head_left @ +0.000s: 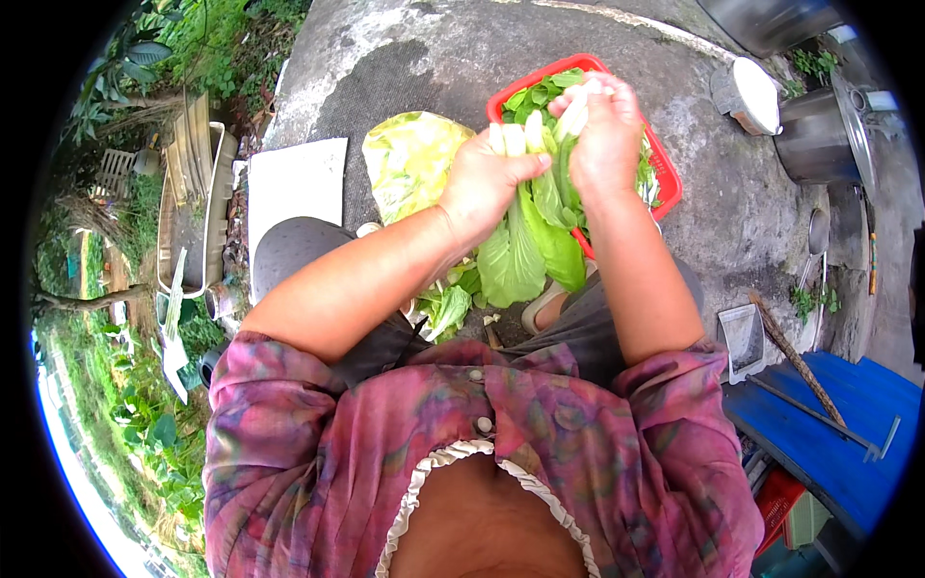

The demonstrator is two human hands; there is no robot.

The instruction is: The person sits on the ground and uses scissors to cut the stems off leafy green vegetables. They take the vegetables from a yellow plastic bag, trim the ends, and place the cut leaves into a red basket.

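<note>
In front of me, my left hand (484,181) is closed around a bunch of leafy greens (525,252). Their pale stalk ends point away from me and the broad leaves hang toward my lap. Right beside it, my right hand (609,135) has its fingers curled on a pale stalk (572,118) of the same kind of greens; its fingertips are partly blurred. Both hands are over the near left side of a red plastic basket (669,185), which has more green leaves (541,92) in it. Loose greens (447,310) lie low between my knees.
A yellowish plastic bag (409,159) with greens sits left of my hands, near a white square board (301,191). At right are a white bucket (750,96), a large metal pot (819,135), a dustpan (742,339) and a blue sheet (819,409). Plants grow at left.
</note>
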